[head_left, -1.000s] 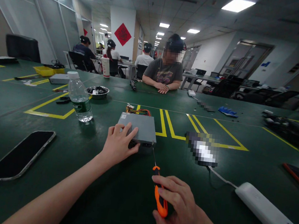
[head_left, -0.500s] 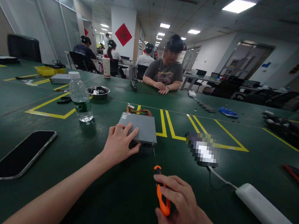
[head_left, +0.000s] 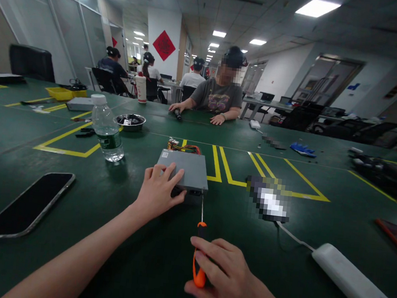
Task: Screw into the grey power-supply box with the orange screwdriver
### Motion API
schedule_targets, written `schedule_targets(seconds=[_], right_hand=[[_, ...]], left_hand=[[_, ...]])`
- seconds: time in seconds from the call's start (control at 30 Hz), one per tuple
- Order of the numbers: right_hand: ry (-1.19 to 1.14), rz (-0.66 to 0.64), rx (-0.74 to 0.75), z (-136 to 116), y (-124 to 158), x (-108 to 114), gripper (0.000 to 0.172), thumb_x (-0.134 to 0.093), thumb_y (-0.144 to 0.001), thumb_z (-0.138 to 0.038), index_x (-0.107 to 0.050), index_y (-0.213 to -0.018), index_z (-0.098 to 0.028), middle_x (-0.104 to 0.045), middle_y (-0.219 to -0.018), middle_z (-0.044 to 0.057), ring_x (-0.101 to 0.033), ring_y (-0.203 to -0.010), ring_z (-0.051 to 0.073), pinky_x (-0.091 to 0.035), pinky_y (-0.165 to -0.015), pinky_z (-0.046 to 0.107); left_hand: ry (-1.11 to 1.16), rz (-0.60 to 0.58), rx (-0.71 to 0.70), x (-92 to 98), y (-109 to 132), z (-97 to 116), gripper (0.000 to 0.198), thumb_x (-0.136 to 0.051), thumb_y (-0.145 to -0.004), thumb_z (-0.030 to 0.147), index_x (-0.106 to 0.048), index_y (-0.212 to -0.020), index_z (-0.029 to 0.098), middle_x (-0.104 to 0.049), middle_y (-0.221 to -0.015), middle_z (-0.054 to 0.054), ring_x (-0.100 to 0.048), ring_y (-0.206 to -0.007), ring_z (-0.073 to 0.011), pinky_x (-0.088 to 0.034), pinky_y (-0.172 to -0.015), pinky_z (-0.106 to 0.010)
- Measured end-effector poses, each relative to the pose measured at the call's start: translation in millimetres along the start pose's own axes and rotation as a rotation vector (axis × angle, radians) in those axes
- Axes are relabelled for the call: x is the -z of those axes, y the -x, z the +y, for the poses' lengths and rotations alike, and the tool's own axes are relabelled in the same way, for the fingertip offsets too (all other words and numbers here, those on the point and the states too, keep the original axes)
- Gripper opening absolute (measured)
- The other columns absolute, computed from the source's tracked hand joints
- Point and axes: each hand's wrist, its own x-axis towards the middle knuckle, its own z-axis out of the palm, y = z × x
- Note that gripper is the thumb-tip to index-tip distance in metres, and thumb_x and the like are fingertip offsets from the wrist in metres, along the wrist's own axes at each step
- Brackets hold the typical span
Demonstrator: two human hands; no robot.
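While the left hand point(head_left: 157, 194) lies with fingers spread flat on the near edge of the grey metal box point(head_left: 191, 169), apparently pinning it to the table point(head_left: 173, 242), the right hand point(head_left: 223, 278) is wrapped closed around the orange handle of the screwdriver point(head_left: 200, 230). The screwdriver's long axis runs almost straight away from the person, handle nearest the body. Its thin shaft points at the box's near face by the right corner, where the tip appears to touch.

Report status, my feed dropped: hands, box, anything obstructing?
Left hand pressing grey metal box. Right hand gripping orange screwdriver, tip at box's near face. Water bottle apart, left.
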Motion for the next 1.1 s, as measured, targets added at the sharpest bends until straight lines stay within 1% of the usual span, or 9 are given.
schedule_targets(seconds=[0.13, 0.23, 0.37, 0.53, 0.7, 0.8, 0.87, 0.97, 1.1], right_hand=[[-0.025, 0.037, -0.075, -2.9, 0.6, -5.0, 0.036, -0.045, -0.09, -0.049, -0.049, -0.094, -0.013, -0.067, -0.096, 0.015, -0.066, -0.082, 0.018, -0.052, -0.069, 0.028], [-0.044, -0.034, -0.07, -4.5, -3.1, -2.1, 0.033, -0.035, -0.094, -0.041, -0.049, -0.103, -0.012, -0.066, -0.099, 0.016, -0.065, -0.088, 0.02, -0.052, -0.068, 0.03], [-0.021, -0.108, -0.005, -4.5, -6.1, 1.0, 0.028, -0.035, -0.095, -0.032, -0.052, -0.108, -0.014, -0.065, -0.102, 0.017, -0.066, -0.075, 0.019, -0.051, -0.061, 0.031], [-0.031, 0.007, 0.01, -3.9, -1.7, -5.1, 0.02, -0.048, -0.091, -0.032, -0.051, -0.093, -0.012, -0.067, -0.097, 0.015, -0.062, -0.061, 0.015, -0.049, -0.057, 0.029], [-0.033, -0.075, -0.051, -6.2, -3.1, -5.9, 0.033, -0.036, -0.095, -0.042, -0.052, -0.098, -0.013, -0.066, -0.097, 0.014, -0.065, -0.075, 0.018, -0.051, -0.061, 0.029], [-0.022, -0.148, -0.043, -7.3, -5.8, -3.0, 0.034, -0.032, -0.095, -0.038, -0.053, -0.106, -0.014, -0.065, -0.1, 0.015, -0.065, -0.082, 0.021, -0.051, -0.061, 0.03], [-0.015, -0.125, -0.023, -7.1, -6.0, -2.7, 0.03, -0.035, -0.095, -0.035, -0.054, -0.104, -0.013, -0.065, -0.099, 0.015, -0.065, -0.076, 0.019, -0.05, -0.059, 0.03], [-0.017, -0.008, -0.01, -5.5, -3.0, -5.2, 0.024, -0.043, -0.093, -0.035, -0.051, -0.095, -0.013, -0.067, -0.094, 0.014, -0.064, -0.066, 0.016, -0.05, -0.057, 0.028], [-0.012, 0.045, -0.072, -4.3, 1.2, -6.0, 0.03, -0.045, -0.091, -0.044, -0.047, -0.092, -0.014, -0.067, -0.093, 0.014, -0.066, -0.078, 0.017, -0.052, -0.066, 0.028]], left_hand=[[-0.006, 0.0, -0.005, 0.5, -0.2, 0.4, 0.048, -0.044, -0.081, 0.049, -0.047, -0.123, 0.026, -0.046, -0.13, -0.009, -0.041, -0.106, -0.0324, -0.033, -0.082, -0.046], [-0.007, 0.003, -0.004, 0.4, -0.3, 0.4, 0.048, -0.045, -0.08, 0.049, -0.048, -0.123, 0.026, -0.046, -0.131, -0.008, -0.041, -0.106, -0.0321, -0.033, -0.082, -0.046], [0.006, 0.006, -0.003, -0.5, -0.2, -0.2, 0.048, -0.045, -0.08, 0.048, -0.048, -0.123, 0.026, -0.046, -0.131, -0.009, -0.041, -0.106, -0.0318, -0.033, -0.083, -0.046], [0.011, 0.011, 0.002, -1.8, -0.1, -0.5, 0.048, -0.046, -0.08, 0.048, -0.048, -0.123, 0.027, -0.047, -0.13, -0.008, -0.042, -0.107, -0.0319, -0.032, -0.083, -0.046], [-0.002, 0.011, -0.002, -1.7, -0.2, -0.2, 0.048, -0.045, -0.08, 0.048, -0.048, -0.123, 0.027, -0.047, -0.13, -0.008, -0.041, -0.107, -0.0322, -0.033, -0.083, -0.046], [-0.006, 0.013, -0.004, -1.8, -0.1, -0.1, 0.048, -0.044, -0.081, 0.049, -0.047, -0.123, 0.026, -0.046, -0.131, -0.008, -0.041, -0.107, -0.0322, -0.033, -0.082, -0.046], [-0.005, 0.013, -0.005, -2.1, 0.0, -0.2, 0.048, -0.044, -0.081, 0.049, -0.047, -0.123, 0.026, -0.046, -0.131, -0.009, -0.041, -0.106, -0.0321, -0.032, -0.082, -0.046], [-0.006, 0.013, -0.004, -2.5, 0.1, -0.6, 0.048, -0.044, -0.081, 0.049, -0.048, -0.123, 0.026, -0.046, -0.13, -0.009, -0.041, -0.106, -0.0321, -0.032, -0.083, -0.046], [-0.004, 0.018, -0.001, -2.4, 0.4, -0.8, 0.049, -0.045, -0.08, 0.049, -0.048, -0.124, 0.026, -0.047, -0.13, -0.008, -0.041, -0.107, -0.0321, -0.032, -0.083, -0.046]])
